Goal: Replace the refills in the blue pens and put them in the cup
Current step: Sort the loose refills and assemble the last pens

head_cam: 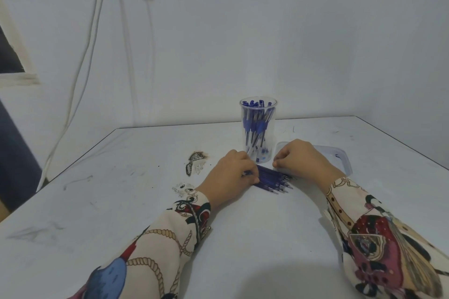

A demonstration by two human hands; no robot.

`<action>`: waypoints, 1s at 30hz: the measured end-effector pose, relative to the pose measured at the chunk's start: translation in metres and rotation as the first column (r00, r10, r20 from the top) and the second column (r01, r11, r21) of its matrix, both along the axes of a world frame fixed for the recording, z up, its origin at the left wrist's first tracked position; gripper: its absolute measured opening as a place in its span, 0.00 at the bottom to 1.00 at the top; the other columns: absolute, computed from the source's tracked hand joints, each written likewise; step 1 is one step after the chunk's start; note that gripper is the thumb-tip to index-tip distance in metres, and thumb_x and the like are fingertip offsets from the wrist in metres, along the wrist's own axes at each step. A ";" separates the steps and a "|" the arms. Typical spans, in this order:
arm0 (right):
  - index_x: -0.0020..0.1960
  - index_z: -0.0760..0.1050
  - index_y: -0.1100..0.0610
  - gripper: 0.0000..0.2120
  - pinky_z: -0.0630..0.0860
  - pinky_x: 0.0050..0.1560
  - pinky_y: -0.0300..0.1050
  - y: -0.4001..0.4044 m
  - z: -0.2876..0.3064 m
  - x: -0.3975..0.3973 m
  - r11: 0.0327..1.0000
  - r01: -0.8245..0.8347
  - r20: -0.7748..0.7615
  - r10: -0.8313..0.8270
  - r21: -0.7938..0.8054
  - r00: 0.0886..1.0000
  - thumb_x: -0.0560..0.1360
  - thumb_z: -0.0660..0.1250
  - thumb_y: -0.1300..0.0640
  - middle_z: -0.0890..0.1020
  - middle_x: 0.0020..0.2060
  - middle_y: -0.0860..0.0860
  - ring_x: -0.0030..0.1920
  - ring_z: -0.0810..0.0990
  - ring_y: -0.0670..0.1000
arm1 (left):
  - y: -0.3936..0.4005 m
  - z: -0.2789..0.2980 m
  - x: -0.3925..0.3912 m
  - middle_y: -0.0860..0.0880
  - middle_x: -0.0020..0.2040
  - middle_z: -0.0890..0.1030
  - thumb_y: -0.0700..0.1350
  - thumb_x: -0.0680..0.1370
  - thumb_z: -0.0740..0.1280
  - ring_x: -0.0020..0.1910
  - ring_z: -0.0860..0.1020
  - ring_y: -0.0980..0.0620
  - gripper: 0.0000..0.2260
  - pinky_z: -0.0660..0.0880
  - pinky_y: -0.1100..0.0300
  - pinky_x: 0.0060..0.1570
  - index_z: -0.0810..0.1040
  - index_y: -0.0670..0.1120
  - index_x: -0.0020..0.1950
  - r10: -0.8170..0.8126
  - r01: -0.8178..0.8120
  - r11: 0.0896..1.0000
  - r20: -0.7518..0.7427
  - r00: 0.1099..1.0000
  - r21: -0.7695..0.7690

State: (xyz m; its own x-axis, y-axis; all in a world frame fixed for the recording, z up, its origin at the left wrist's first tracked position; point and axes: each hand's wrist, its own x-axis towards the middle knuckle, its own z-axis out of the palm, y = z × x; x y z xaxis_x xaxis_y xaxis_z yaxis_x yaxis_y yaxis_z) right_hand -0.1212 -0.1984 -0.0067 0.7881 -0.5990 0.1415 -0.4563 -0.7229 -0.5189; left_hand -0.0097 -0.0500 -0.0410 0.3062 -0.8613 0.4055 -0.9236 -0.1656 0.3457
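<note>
I see the refills as a loose blue bundle flat on the white table, tips pointing right and toward the near side. They lie between the two hands, just near of the cup. The cup is clear, upright, and full of blue pens, caps up. It stands just far of the gap between the hands.

Left hand sits palm down at the left end of the bundle, fingers curled onto the refills and gripping that end; a thin dark piece pokes out under the fingers. Right hand hovers at the far right edge of the bundle, knuckles up, fingers curled under with fingertips at the refills. I cannot tell whether it pinches one or just touches.

Both wrists come in from the near side in patterned sleeves. A clear tray lies behind the right hand, partly hidden. A scorch mark stains the table left of the left hand.
</note>
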 end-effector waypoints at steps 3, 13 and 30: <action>0.47 0.84 0.55 0.06 0.74 0.46 0.42 0.001 0.000 -0.001 1.000 0.002 -0.003 -0.002 -0.008 1.000 0.72 0.70 0.56 0.81 0.40 0.49 0.44 0.79 0.49 | -0.001 0.002 -0.004 0.52 0.42 0.75 0.44 0.75 0.67 0.45 0.70 0.55 0.04 0.64 0.64 0.44 0.80 0.44 0.44 -0.003 0.003 1.000 -0.006 1.000 0.007; 0.46 0.84 0.55 0.06 0.75 0.47 0.43 0.002 0.001 -0.001 1.000 0.007 -0.008 -0.007 -0.014 1.000 0.72 0.70 0.57 0.80 0.40 0.48 0.45 0.79 0.49 | 0.009 0.005 0.003 0.53 0.43 0.80 0.44 0.74 0.69 0.44 0.76 0.55 0.02 0.72 0.62 0.47 0.80 0.47 0.44 -0.006 0.015 0.998 -0.150 0.989 0.060; 0.47 0.84 0.55 0.06 0.74 0.46 0.42 0.002 0.000 -0.002 1.000 0.000 0.000 0.000 -0.016 1.000 0.72 0.70 0.56 0.81 0.41 0.49 0.44 0.78 0.49 | 0.006 0.001 0.002 0.48 0.46 0.80 0.40 0.75 0.68 0.42 0.73 0.57 0.04 0.64 0.77 0.41 0.81 0.42 0.46 -0.021 0.022 1.000 -0.050 0.999 0.003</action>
